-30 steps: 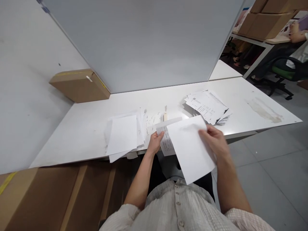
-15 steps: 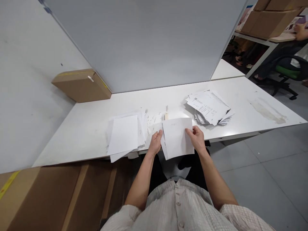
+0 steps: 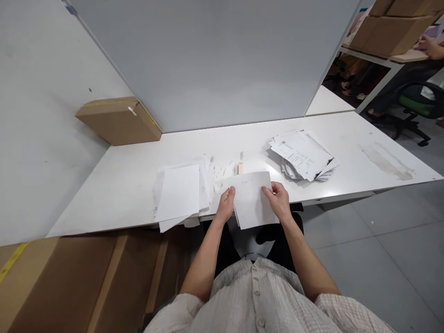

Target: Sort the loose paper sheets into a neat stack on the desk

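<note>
Between my two hands are sheets of paper [image 3: 255,203], held over the desk's front edge with a nearly blank side up. My left hand [image 3: 226,203] grips their left edge, thumb on top. On the right side, my right hand [image 3: 278,200] pinches them, its thumb on the top sheet and its other fingers partly hidden. A pile of mostly blank paper [image 3: 178,192] lies to the left, its front corner over the edge. To the right is a thicker, untidy stack of printed sheets [image 3: 301,152]. A small cream-coloured block [image 3: 240,168] sits just beyond the held sheets.
The white desk [image 3: 104,194] meets a grey panel [image 3: 215,64] at the back. A flat cardboard box [image 3: 120,122] leans in the left corner. Large cartons [image 3: 69,282] stand below on the left. Far right are stacked boxes [image 3: 390,34], a chair [image 3: 419,104] and another person's hand [image 3: 432,46].
My right hand has moved slightly left, and the held sheets now line up more closely, with less of the lower ones showing on the left. The piles have not moved.
</note>
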`<state>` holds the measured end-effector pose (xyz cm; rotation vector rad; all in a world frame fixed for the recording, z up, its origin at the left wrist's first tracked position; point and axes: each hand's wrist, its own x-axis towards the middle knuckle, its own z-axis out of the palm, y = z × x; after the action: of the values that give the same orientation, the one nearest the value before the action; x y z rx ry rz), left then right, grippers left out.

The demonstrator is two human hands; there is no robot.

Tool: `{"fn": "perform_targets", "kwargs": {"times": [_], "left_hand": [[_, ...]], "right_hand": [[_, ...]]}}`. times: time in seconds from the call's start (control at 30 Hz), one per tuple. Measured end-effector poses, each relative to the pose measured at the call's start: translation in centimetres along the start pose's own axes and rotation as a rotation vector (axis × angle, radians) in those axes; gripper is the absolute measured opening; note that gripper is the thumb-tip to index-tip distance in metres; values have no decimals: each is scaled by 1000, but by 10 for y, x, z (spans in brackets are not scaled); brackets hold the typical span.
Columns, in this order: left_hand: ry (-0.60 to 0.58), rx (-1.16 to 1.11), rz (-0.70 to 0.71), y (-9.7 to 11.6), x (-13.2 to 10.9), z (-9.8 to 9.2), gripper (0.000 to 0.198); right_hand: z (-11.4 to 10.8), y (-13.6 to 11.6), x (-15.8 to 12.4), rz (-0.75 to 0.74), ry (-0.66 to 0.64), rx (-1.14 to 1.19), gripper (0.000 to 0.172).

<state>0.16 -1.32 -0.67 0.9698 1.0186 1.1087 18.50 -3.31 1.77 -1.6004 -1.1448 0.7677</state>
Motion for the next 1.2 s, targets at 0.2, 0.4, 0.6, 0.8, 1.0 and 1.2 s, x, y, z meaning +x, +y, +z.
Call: {"fn": "perform_targets", "kwargs": {"times": [0.2, 0.4, 0.6, 0.8, 1.0, 1.2], "left_hand": [[37, 15, -19, -1, 0, -1, 53], [-11, 42, -10, 4, -1, 0, 50], [0, 105, 4, 6, -3, 0, 47], [48, 113, 8, 5, -2, -1, 46], [20, 15, -6, 5, -1, 0, 47], [-30, -70, -43, 10, -2, 3, 49]], "right_hand": [[8, -3, -3, 36, -13, 2, 26], [10, -1, -4, 60, -17, 48, 27], [11, -4, -5, 77, 2, 58, 32], [11, -4, -5, 107, -3, 79, 29], [-3, 6, -4, 138, -79, 158, 52], [-13, 14, -11, 119, -262, 49, 29]]}}
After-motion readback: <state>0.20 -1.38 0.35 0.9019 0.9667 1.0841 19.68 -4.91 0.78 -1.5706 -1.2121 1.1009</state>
